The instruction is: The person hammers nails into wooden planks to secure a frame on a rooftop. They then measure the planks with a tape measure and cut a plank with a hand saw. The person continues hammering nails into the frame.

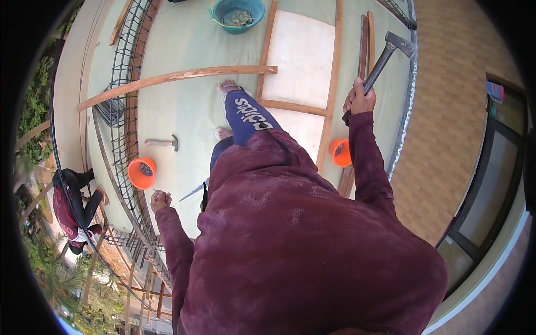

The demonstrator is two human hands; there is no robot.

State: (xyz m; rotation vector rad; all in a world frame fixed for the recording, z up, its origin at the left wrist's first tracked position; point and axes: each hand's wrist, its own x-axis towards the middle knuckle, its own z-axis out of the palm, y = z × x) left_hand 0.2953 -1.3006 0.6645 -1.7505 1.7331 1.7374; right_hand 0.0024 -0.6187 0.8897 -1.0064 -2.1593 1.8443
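A dark-handled hammer [382,65] is gripped in the right hand [362,99], its head held beyond the fist. The left hand [161,201] is curled closed; whether anything small is pinched there cannot be told. Just beyond the left hand stands an orange bucket [134,177] of small dark pieces, with a claw hammer [161,143] farther on; a second orange bucket [342,159] is placed nearer the right hand. Ahead, between the hands, white panels [296,56] are bordered by wooden strips [331,84], which seem already set out, though no fastening can be made out. A long board [167,81] beyond the left hand appears still to be fixed.
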